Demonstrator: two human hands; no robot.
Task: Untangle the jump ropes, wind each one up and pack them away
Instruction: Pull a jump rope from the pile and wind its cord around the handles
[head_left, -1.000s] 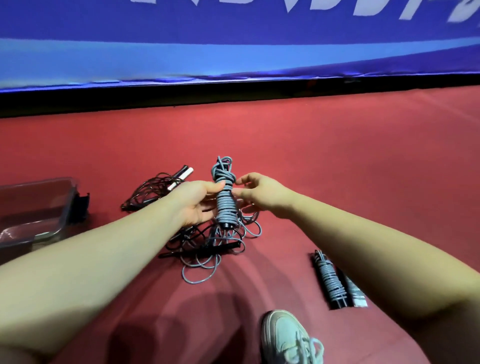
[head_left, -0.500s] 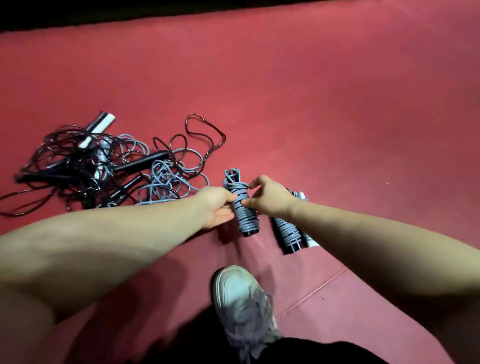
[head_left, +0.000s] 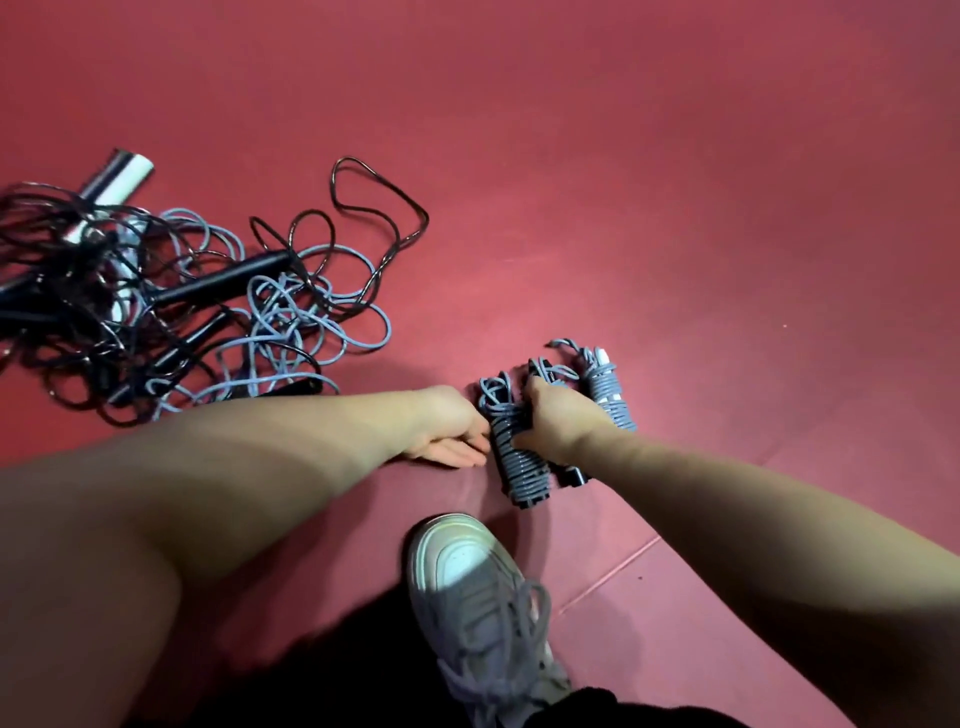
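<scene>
At four o'clock from the loose tangle, on the red mat: wound rope bundle, other wound bundles just beside it at two o'clock. Right hand is curled over its upper half, fingers gripping the coils. Left hand lies flat at nine o'clock, fingers straight and together; contact unclear. Probably light, springy cord on stiff handles; grip mid-wrap so the turns stay put.

On the red mat floor, the right hand grips a wound grey-blue jump rope bundle with black handles. The left hand lies flat just beside it, fingers straight. Another wound grey-blue bundle lies just right. A tangle of black and grey-blue ropes sprawls left; a grey sneaker sits below.
</scene>
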